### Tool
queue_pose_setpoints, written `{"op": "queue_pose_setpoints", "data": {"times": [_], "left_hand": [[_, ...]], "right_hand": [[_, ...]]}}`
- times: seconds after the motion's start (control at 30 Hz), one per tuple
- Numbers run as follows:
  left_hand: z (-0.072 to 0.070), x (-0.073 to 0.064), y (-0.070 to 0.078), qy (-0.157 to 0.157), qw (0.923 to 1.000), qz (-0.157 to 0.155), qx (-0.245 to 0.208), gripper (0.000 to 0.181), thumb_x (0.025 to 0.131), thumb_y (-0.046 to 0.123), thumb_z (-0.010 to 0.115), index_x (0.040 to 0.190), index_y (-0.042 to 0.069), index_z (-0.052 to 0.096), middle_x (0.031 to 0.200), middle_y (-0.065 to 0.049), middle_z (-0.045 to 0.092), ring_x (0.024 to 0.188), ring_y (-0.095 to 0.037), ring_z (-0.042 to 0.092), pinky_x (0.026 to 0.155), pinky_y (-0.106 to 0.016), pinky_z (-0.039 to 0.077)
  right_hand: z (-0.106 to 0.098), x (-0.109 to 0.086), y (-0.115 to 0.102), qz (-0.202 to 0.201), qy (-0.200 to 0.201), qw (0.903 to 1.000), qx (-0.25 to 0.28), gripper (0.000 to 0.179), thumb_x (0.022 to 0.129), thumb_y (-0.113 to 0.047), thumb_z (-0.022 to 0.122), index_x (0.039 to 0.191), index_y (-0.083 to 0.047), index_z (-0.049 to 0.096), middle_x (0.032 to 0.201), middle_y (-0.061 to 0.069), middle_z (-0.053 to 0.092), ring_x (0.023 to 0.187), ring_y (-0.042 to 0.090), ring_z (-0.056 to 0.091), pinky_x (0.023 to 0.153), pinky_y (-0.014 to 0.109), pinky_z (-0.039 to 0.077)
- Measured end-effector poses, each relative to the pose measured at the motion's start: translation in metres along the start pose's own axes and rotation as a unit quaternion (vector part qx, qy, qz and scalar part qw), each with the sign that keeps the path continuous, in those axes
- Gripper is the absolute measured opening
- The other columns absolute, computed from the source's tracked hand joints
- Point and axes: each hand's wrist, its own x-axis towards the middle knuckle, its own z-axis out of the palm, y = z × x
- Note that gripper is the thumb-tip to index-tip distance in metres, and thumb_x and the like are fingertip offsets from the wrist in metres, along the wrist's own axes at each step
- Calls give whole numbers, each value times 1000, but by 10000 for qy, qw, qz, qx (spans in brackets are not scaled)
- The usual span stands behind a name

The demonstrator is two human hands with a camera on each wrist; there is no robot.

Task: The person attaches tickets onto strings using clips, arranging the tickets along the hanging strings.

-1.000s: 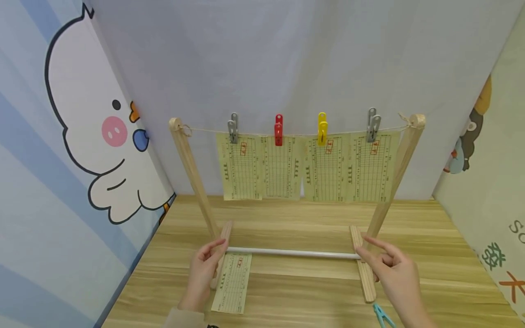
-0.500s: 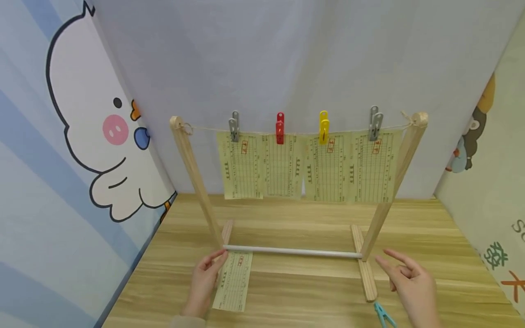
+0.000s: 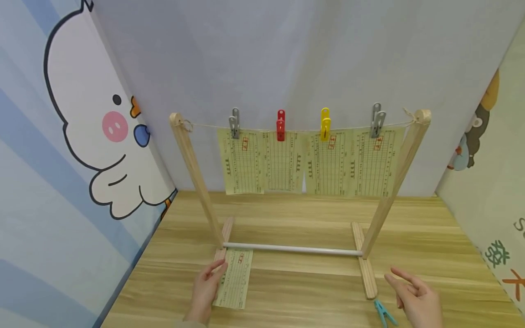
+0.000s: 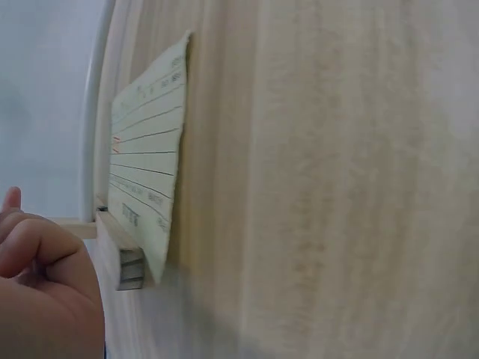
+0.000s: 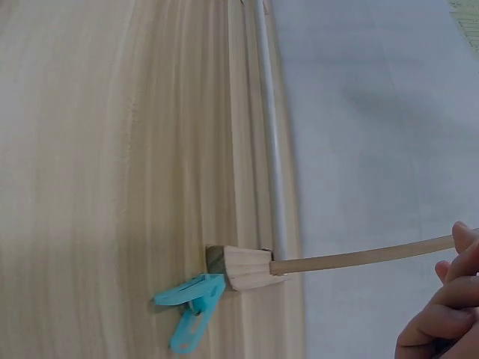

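A loose yellow-green paper slip [image 3: 237,280] with printed lines and a red stamp lies on the table by the rack's left foot. Beside its left edge is my left hand [image 3: 207,289], fingers loosely bent, holding nothing; the left wrist view shows this hand [image 4: 49,277] over by the wooden foot [image 4: 120,254]. My right hand [image 3: 418,298] hovers right of the rack, thumb and forefinger apart, with nothing in it. A light blue clothespin [image 3: 383,313] lies between that hand and the right foot [image 3: 367,278]; the right wrist view also has the clothespin [image 5: 196,303].
Two wooden posts, left [image 3: 197,177] and right [image 3: 395,187], carry a string. Several similar slips hang from it under grey [image 3: 234,124], red [image 3: 280,125], yellow [image 3: 325,125] and second grey [image 3: 377,122] clothespins. A white rod [image 3: 291,249] joins the posts low down.
Both hands have left the lower ends of the rack. My left hand has come down alongside the loose slip, and my right hand has drawn back to the right and toward me.
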Motion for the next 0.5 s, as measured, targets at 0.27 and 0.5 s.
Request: {"op": "queue_pose_setpoints", "data": {"times": [0.27,0.5], "left_hand": [[-1,1,-16,-34,9999,-142,11,55,94,32,68,137,1,55,53,11,38,42,-1,27,40,-15,25],[0,0,-28,18,9998,-122,139,50,93,22,67,136,-2,55,55,10,40,42,-1,29,39,-15,25]], "right_hand": [[1,5,30,570,31,9982,195,62,97,-33,64,142,4,46,50,-4,53,40,7,36,40,22,37],[4,16,68,1284,-364,9885,717,79,91,-36,69,145,9,34,50,-4,49,42,9,46,46,22,45]]}}
